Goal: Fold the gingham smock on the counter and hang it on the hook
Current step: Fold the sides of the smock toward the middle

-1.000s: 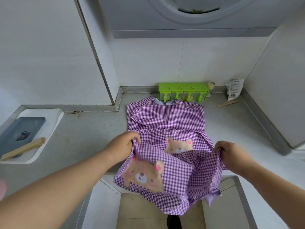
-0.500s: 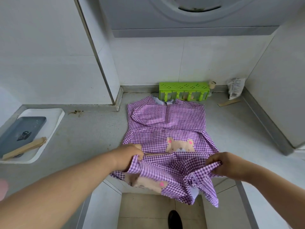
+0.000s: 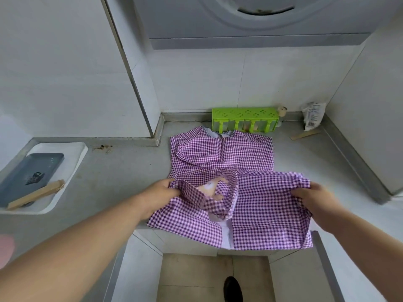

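The counter carried the gingham smock flat, collar toward the green rack, so its hem could be brought up over the body. The left hand and right hand each pinched a hem corner, keeping the raised fold taut and even

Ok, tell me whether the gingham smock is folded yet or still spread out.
Partly folded. The gingham smock lies flat at its collar end, while the left hand and right hand grip its doubled-back hem over the counter edge.
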